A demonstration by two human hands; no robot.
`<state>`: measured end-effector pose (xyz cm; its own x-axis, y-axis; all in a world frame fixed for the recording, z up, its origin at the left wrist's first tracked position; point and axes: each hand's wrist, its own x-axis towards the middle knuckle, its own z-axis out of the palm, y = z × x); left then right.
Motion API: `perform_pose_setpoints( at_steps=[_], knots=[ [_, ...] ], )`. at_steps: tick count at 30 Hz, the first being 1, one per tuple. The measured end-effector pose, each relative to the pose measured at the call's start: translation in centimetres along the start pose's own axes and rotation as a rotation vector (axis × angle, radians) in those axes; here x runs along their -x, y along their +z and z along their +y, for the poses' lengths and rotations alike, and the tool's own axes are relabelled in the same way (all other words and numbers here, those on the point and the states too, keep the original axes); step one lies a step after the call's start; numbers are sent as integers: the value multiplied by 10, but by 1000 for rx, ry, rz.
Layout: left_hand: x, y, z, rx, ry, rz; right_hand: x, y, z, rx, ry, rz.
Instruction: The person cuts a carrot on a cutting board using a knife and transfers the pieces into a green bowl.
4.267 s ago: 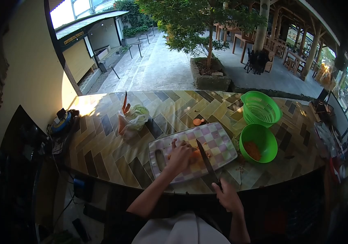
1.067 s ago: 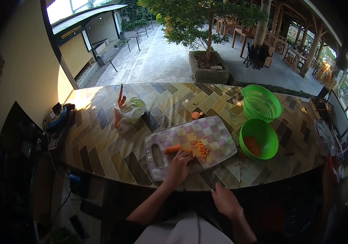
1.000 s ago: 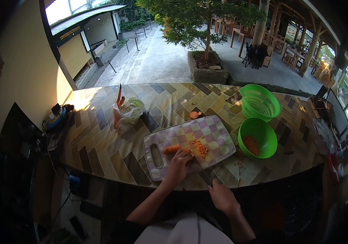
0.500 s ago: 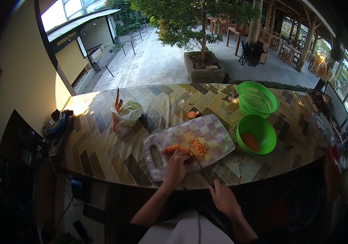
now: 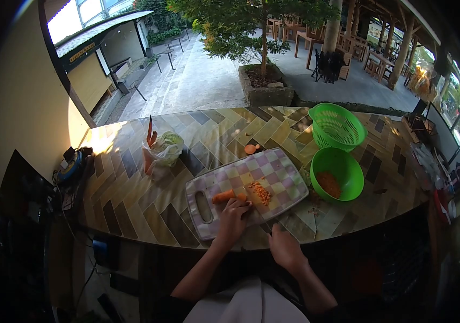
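My left hand (image 5: 234, 218) presses its closed fingers on a cut carrot piece (image 5: 242, 197) on the checkered cutting board (image 5: 284, 171). Another orange carrot length (image 5: 223, 197) lies just left of those fingertips. My right hand (image 5: 287, 248) is closed around a knife (image 5: 265, 227) at the board's near edge; its blade is hard to make out, pointing up toward the left fingers. A small heap of diced carrot (image 5: 261, 194) sits to the right of my left hand, on the board.
Right of the board stands a green bowl (image 5: 352, 172) with orange bits (image 5: 328, 184) inside, and a green colander (image 5: 338, 126) behind it. Carrot ends (image 5: 250, 149) lie beyond the board. A plastic bag (image 5: 169, 151) holding carrots and something pale green is at left. Cables (image 5: 64, 167) clutter the left edge.
My right hand has moved slightly up and left with the knife, and less of the blade shows. The left hand stays on the carrot. The whole view has shifted a little.
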<state>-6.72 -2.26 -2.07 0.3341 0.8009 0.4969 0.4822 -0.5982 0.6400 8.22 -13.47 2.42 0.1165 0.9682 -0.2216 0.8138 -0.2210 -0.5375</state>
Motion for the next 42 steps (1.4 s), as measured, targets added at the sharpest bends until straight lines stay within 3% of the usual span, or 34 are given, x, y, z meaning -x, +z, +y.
perform_pose_setpoints(
  at_steps=[6,24,32,42],
  knots=[
    [-2,-2,2,38,-24,24,1,0,6,-99,-40,74],
    [0,-3,1,46,-26,-3,-8,-1,-7,-20,12,-49],
    [-3,-4,-1,72,-57,-4,-28,14,-6,-84,-44,118],
    [-2,4,-12,64,-69,26,-12,10,-4,-79,-60,87]
  ],
)
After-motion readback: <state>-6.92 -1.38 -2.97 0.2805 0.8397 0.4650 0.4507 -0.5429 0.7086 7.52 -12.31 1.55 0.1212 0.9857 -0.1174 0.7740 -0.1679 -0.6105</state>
